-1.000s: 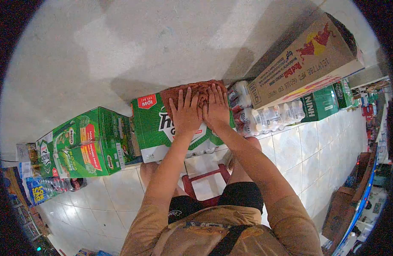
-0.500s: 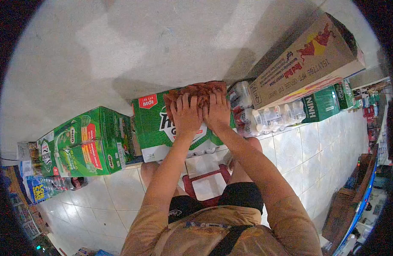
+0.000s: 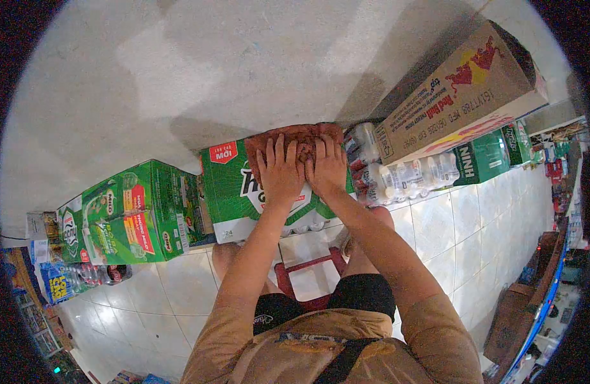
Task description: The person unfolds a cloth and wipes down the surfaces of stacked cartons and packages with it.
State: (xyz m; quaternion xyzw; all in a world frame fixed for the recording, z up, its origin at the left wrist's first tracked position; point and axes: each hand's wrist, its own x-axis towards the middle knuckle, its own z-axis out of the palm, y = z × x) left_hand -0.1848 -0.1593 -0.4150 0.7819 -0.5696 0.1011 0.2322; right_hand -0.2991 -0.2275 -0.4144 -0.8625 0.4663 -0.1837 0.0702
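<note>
A reddish-brown cloth (image 3: 263,142) lies bunched on the far part of a green and white carton (image 3: 227,205). My left hand (image 3: 282,173) rests flat on the cloth's left part, fingers apart and pointing away from me. Beside it, my right hand (image 3: 325,168) lies on the right part, its fingers also stretched out. The thumbs are close together, with a fold of cloth between the hands. Neither hand is closed around the cloth.
Green Milo cartons (image 3: 128,214) stand at the left. To the right are wrapped bottles (image 3: 416,174) and a large Red Bull box (image 3: 455,96). A red-framed stool (image 3: 311,278) is between my legs. The wall (image 3: 243,64) rises behind the carton.
Both hands first drew slightly toward me with bent fingers, and the cloth bunched up. Now the fingers are straighter again and the cloth lies flatter.
</note>
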